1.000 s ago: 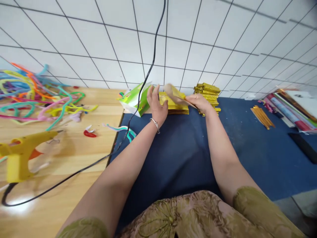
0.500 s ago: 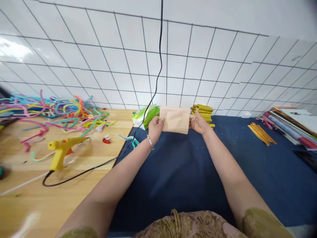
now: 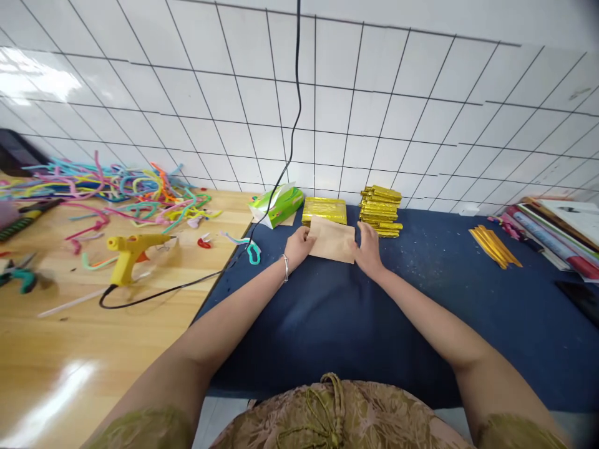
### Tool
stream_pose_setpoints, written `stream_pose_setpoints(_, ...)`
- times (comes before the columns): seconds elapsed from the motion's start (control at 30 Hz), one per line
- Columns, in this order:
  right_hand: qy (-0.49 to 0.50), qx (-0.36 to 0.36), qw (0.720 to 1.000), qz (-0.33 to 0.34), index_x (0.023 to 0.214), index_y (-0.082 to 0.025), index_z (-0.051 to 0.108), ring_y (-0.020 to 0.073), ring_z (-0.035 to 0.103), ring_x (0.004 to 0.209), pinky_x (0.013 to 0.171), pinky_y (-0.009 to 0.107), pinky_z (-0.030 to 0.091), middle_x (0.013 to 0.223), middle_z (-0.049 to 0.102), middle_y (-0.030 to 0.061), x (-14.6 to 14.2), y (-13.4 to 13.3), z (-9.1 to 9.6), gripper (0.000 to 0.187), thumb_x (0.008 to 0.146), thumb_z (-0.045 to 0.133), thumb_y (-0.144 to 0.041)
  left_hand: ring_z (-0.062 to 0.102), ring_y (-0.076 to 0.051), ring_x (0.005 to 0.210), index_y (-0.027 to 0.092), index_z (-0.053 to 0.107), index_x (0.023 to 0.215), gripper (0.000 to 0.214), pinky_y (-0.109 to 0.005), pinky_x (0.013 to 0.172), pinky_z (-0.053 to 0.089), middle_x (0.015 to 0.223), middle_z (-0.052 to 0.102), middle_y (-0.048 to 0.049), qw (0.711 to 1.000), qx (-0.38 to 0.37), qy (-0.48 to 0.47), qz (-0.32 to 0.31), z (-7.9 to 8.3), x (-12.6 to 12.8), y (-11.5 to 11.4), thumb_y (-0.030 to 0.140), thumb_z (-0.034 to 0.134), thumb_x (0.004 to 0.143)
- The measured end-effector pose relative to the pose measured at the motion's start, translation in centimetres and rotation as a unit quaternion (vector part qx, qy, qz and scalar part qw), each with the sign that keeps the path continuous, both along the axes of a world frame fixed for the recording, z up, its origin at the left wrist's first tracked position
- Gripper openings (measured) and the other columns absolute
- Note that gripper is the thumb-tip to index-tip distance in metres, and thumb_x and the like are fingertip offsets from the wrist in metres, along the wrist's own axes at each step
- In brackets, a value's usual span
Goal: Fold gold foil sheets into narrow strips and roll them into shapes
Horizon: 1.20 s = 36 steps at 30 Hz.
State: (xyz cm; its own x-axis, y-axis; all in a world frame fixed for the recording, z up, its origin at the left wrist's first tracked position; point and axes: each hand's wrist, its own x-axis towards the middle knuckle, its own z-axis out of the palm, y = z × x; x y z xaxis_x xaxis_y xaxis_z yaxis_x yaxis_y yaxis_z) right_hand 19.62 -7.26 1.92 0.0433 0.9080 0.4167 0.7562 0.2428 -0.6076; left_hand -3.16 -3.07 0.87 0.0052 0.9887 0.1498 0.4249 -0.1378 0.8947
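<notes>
1. Between the forearms, a hand could pass over the broad, flat dark blue table covering.
2. Ahead, the light brown rectangular paper sheet, flanked by the left hand and right hand, blocked the way.
3. Behind it, only a narrow gap parted the flat shiny gold stack from the taller pile of gold foil strips.
4. Leftward, a thin black cord hung across the green-and-white packet; farther out lay the yellow plastic glue gun.
5. Rightward, blue covering offered a wide lane before the fanned orange-gold strips.
</notes>
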Motion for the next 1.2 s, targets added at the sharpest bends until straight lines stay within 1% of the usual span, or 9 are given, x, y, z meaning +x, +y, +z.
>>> stream_pose_setpoints(0.07, -0.143, -0.003, 0.988, 0.062, 0.139, -0.015, 0.038, 0.0283, 0.022, 0.14, 0.112, 0.048, 0.021, 0.149, 0.033, 0.0156, -0.4, -1.9, -0.3, 0.059, 0.087, 0.045, -0.041, 0.054, -0.014, 0.063, 0.018, 0.061, 0.089, 0.02, -0.023, 0.06, 0.038, 0.07, 0.063, 0.0002, 1.0, -0.002, 0.002, 0.003, 0.2, 0.1, 0.4, 0.029, 0.063, 0.073)
stream_pose_setpoints(0.13, -0.239, -0.045, 0.958, 0.152, 0.138, -0.019, 0.041, 0.0273, 0.024, 0.14, 0.111, 0.046, 0.024, 0.148, 0.036, 0.0121, -0.6, -3.4, -0.6, 0.056, 0.09, 0.04, -0.048, 0.055, -0.014, 0.063, 0.018, 0.06, 0.09, 0.02, -0.024, 0.06, 0.039, 0.069, 0.063, 0.0004, 1.0, -0.008, -0.004, 0.004, 0.4, 0.2, 0.7, 0.028, 0.062, 0.073)
stream_pose_setpoints(0.23, -0.288, -0.065, 0.939, 0.174, 0.14, -0.022, 0.04, 0.0264, 0.025, 0.14, 0.109, 0.046, 0.026, 0.149, 0.036, 0.0103, -0.7, -4.4, -0.7, 0.056, 0.092, 0.033, -0.05, 0.056, -0.014, 0.062, 0.018, 0.059, 0.095, 0.024, -0.023, 0.06, 0.04, 0.068, 0.063, 0.0011, 1.0, -0.023, -0.021, 0.0, 0.7, 0.3, 0.7, 0.028, 0.061, 0.073)
stream_pose_setpoints(0.53, -0.267, -0.022, 0.956, 0.118, 0.144, -0.016, 0.032, 0.0283, 0.023, 0.14, 0.109, 0.046, 0.026, 0.151, 0.03, 0.0137, -0.7, -4.6, 0.5, 0.067, 0.085, 0.049, -0.044, 0.053, -0.01, 0.052, 0.018, 0.049, 0.115, 0.041, -0.02, 0.044, 0.039, 0.075, 0.062, -0.0002, 0.988, -0.095, -0.11, -0.055, 0.7, 0.3, -0.6, 0.033, 0.057, 0.078)
stream_pose_setpoints(0.73, -0.252, 0.007, 0.954, 0.162, 0.133, -0.018, 0.049, 0.0229, 0.042, 0.129, 0.106, 0.042, 0.03, 0.136, 0.052, 0.0094, 0.0, -4.2, -0.1, 0.051, 0.083, 0.045, -0.013, 0.051, -0.007, 0.046, 0.016, 0.048, 0.119, 0.049, -0.015, 0.038, 0.036, 0.071, 0.057, 0.0004, 0.969, -0.174, -0.144, -0.104, 0.7, 0.0, -0.5, 0.034, 0.063, 0.076)
stream_pose_setpoints(0.8, -0.233, -0.003, 0.956, 0.177, 0.126, -0.02, 0.056, 0.0212, 0.049, 0.122, 0.102, 0.04, 0.034, 0.128, 0.06, 0.0069, 0.4, -3.9, -0.5, 0.046, 0.082, 0.045, -0.01, 0.052, -0.008, 0.05, 0.019, 0.044, 0.128, 0.056, -0.016, 0.039, 0.039, 0.074, 0.057, 0.0004, 0.961, -0.19, -0.149, -0.134, 0.9, -0.6, -0.2, 0.036, 0.062, 0.077)
stream_pose_setpoints(0.9, -0.199, -0.018, 0.963, 0.181, 0.121, -0.023, 0.06, 0.0203, 0.052, 0.119, 0.099, 0.039, 0.038, 0.124, 0.062, 0.0044, 0.8, -3.5, -0.9, 0.045, 0.079, 0.049, -0.009, 0.054, -0.008, 0.056, 0.026, 0.039, 0.137, 0.06, -0.018, 0.046, 0.046, 0.08, 0.059, -0.0001, 0.945, -0.181, -0.154, -0.227, 1.3, -2.3, 0.7, 0.037, 0.058, 0.081)
stream_pose_setpoints(1.03, -0.162, -0.032, 0.97, 0.178, 0.116, -0.023, 0.063, 0.0199, 0.053, 0.118, 0.098, 0.038, 0.04, 0.123, 0.063, 0.0039, 1.0, -3.3, -1.0, 0.04, 0.08, 0.05, -0.011, 0.055, -0.008, 0.065, 0.019, 0.054, 0.127, 0.049, -0.021, 0.06, 0.048, 0.089, 0.064, -0.0032, 0.911, -0.192, -0.118, -0.346, 1.4, -4.3, 1.8, 0.03, 0.059, 0.079)
stream_pose_setpoints(1.2, -0.11, -0.041, 0.977, 0.177, 0.112, -0.025, 0.066, 0.0211, 0.056, 0.114, 0.096, 0.041, 0.042, 0.118, 0.066, 0.0036, 1.2, -2.9, -1.2, 0.039, 0.078, 0.054, -0.012, 0.057, -0.011, 0.074, 0.019, 0.061, 0.12, 0.049, -0.02, 0.059, 0.045, 0.105, 0.066, -0.0057, 0.908, -0.172, -0.051, -0.377, 0.6, -4.2, 2.2, 0.024, 0.066, 0.071)
